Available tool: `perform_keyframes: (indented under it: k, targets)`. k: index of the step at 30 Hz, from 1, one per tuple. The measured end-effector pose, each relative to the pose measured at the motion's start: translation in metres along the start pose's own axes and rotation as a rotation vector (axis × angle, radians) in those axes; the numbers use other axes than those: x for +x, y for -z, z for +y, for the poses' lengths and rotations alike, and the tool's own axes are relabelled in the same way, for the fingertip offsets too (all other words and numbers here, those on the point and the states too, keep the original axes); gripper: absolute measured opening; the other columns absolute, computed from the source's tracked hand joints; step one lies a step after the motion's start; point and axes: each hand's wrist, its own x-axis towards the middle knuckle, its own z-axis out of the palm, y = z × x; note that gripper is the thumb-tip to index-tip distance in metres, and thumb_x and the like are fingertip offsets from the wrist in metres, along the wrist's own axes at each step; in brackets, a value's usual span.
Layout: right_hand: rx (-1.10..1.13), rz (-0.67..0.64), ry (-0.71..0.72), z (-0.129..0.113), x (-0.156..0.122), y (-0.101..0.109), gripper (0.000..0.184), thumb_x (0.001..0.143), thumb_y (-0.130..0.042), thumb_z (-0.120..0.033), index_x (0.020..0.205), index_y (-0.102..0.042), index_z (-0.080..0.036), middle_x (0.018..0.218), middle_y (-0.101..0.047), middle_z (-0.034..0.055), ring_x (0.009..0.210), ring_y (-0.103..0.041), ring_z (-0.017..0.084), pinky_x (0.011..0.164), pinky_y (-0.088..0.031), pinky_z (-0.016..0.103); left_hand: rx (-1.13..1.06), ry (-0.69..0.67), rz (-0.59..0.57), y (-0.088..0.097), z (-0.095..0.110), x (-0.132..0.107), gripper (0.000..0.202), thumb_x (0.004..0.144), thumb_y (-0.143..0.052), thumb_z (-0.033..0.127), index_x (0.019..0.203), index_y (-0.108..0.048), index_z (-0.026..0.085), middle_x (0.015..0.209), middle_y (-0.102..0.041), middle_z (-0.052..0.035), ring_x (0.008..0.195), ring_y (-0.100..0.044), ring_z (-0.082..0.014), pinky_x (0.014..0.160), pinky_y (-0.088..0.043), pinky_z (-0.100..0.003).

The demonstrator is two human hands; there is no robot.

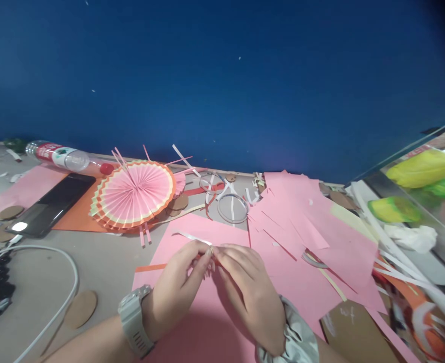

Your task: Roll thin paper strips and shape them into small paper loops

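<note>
Left hand (pixel 177 287): lower centre of the frame, a watch (pixel 133 320) on its wrist; thumb and first fingers are pinched on the strip
Right hand (pixel 245 297): just right of the left one, fingertips touching it; it also pinches the strip, a grey scrunchie (pixel 298 338) on its wrist
Strip (pixel 192 237): thin and pale, held between both hands at the fingertips; its free end points to the upper left, over the sheet
Sheet (pixel 192 343): pink paper, flat on the table under both hands
Fan (pixel 135 194): round folded pink paper with an orange edge, left of centre, well apart from the hands
Phone (pixel 52 204): dark, left of the fan
Bottle (pixel 63 156): lies on its side in the upper left, near the blue wall (pixel 222 75)
Cable (pixel 56 262): white, curved, at the lower left
Ring (pixel 232 207): a pale paper loop above the hands, beside more pink scraps
</note>
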Motion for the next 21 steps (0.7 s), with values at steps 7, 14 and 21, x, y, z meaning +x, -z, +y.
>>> perform_keyframes:
  k: [7, 14, 21]
  targets:
    - [-0.158, 0.048, 0.007, -0.0026, 0.0009, -0.0058, 0.034, 0.082, -0.048, -0.01, 0.115, -0.053, -0.018, 0.109, -0.062, 0.0043, 0.106, -0.05, 0.019, 0.094, -0.035, 0.037, 0.012, 0.039, 0.003, -0.0006, -0.0054, -0.0003, 0.017, 0.092, -0.039, 0.026, 0.088, -0.054, 0.019, 0.081, -0.058, -0.0018, 0.076, -0.053, -0.0148, 0.07, -0.042, -0.025]
    - [-0.218, 0.033, 0.002, -0.0027, 0.0026, -0.0069, 0.035, 0.083, -0.047, -0.012, 0.118, -0.052, -0.018, 0.11, -0.062, 0.0033, 0.107, -0.05, 0.017, 0.095, -0.035, 0.036, -0.012, 0.08, 0.005, -0.0014, -0.0078, 0.0019, 0.018, 0.092, -0.038, 0.029, 0.092, -0.054, 0.02, 0.077, -0.056, -0.0002, 0.073, -0.053, -0.0141, 0.069, -0.043, -0.024]
    - [-0.189, 0.019, -0.004, -0.0019, 0.0023, -0.0052, 0.036, 0.084, -0.046, -0.012, 0.12, -0.05, -0.017, 0.112, -0.06, 0.0046, 0.108, -0.048, 0.017, 0.097, -0.035, 0.036, -0.016, 0.1, -0.001, 0.0004, -0.0056, 0.004, 0.019, 0.091, -0.04, 0.029, 0.087, -0.056, 0.019, 0.074, -0.056, 0.0, 0.07, -0.053, -0.0134, 0.066, -0.043, -0.023]
